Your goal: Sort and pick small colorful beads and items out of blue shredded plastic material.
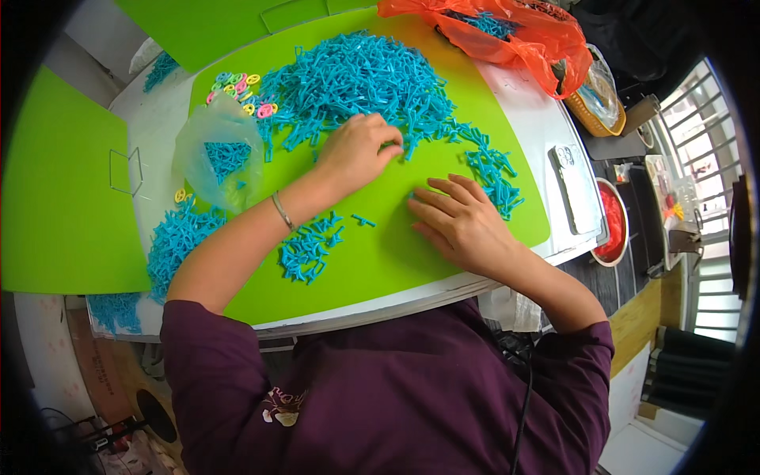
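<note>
My left hand [358,152] is curled, thumb and forefinger bent toward each other, at the front edge of a big heap of small blue plastic pieces [356,79]. One blue piece [408,149] lies right by its fingertips; whether they grip it is unclear. My right hand [467,226] is low over the green mat [372,273], fingers apart and stretched to the left. A speck of blue shows at its fingertips. Between my left forearm and the front edge lies a small group of blue pieces [309,249]. More blue pieces [495,178] trail beyond my right hand.
Left of the heap are a clear plastic bag [218,154] with blue pieces, several colourful ring-like pieces [237,87] and another blue pile [180,237]. At the far right are a red plastic bag [507,43], a yellow basket [598,111] and a phone [575,190].
</note>
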Demonstrator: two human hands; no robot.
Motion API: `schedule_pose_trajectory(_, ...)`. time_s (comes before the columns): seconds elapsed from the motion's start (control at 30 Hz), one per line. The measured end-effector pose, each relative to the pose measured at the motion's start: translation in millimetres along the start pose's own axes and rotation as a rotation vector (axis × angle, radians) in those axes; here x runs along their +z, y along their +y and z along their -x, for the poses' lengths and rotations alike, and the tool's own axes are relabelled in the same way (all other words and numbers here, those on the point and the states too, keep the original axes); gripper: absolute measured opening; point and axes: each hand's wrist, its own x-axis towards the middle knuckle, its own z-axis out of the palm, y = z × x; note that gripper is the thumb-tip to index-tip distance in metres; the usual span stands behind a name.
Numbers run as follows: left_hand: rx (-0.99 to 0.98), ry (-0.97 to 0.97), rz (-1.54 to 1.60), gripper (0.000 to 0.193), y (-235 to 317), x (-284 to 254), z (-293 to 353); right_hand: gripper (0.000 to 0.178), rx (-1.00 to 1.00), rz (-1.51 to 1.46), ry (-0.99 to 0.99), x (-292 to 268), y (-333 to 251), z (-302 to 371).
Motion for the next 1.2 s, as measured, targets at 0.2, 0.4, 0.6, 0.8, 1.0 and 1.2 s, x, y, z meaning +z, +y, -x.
schedule_pose_trajectory(0.2,-0.150,0.066,0.103,0.019,4,0,-27,0.038,0.337,-0.068,0.101,4,56,-20)
schedule_pose_trajectory(0.4,0.075,0.166,0.131,0.020,25,-5,-1,0.052,0.163,-0.055,0.050,8,39,-8)
schedule_pose_trajectory(0.6,0.127,0.115,0.188,0.016,38,-4,12,0.032,0.431,-0.079,0.193,-10,90,-6)
schedule_pose_trajectory(0.8,-0.107,-0.055,0.340,0.020,37,-9,-5,0.037,0.277,-0.143,-0.024,-31,62,0)
schedule_pose_trajectory(1.0,-0.164,-0.095,0.369,0.023,33,-24,23,0.036,0.393,-0.055,0.110,-30,75,12)
schedule_pose_trajectory(1.2,0.102,-0.097,0.232,0.030,47,-21,32,0.031,0.122,-0.003,-0.029,-6,49,-14)
